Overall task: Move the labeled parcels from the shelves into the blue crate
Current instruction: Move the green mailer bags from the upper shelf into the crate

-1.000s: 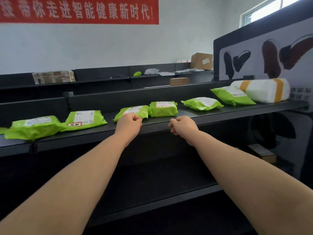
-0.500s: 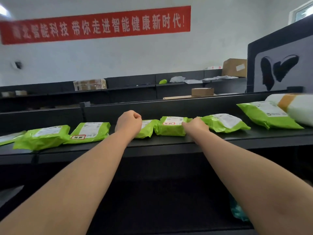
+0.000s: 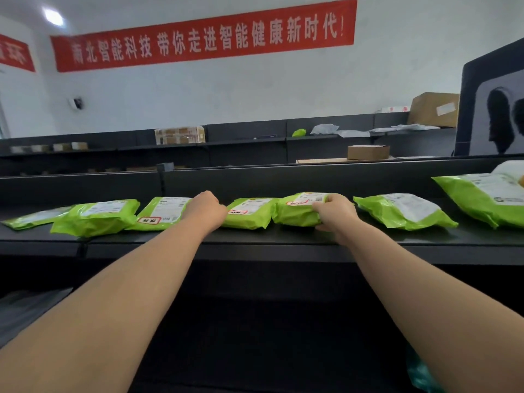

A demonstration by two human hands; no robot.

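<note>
Several green parcels with white labels lie in a row on the dark shelf point(image 3: 283, 242). My right hand point(image 3: 336, 212) grips the right end of a red-tagged parcel point(image 3: 297, 209), thumb below and fingers over its top. My left hand point(image 3: 207, 211) is a closed fist resting at the left edge of another red-tagged parcel point(image 3: 249, 212), partly covering a third red-tagged parcel point(image 3: 163, 214). Whether the fist pinches either parcel is hidden. Unmarked green parcels lie at left point(image 3: 96, 217) and right point(image 3: 402, 211). The blue crate is out of sight.
A bigger green parcel point(image 3: 482, 197) and a white package lie at the far right of the shelf. Behind stand more dark shelves with cardboard boxes point(image 3: 433, 109). A dark partition point(image 3: 493, 103) rises at the right. A lower shelf lies in shadow beneath.
Both hands have gone forward from the shelf's front edge to the parcels. My right hand has closed on the red-tagged parcel. The camera has swung left and up.
</note>
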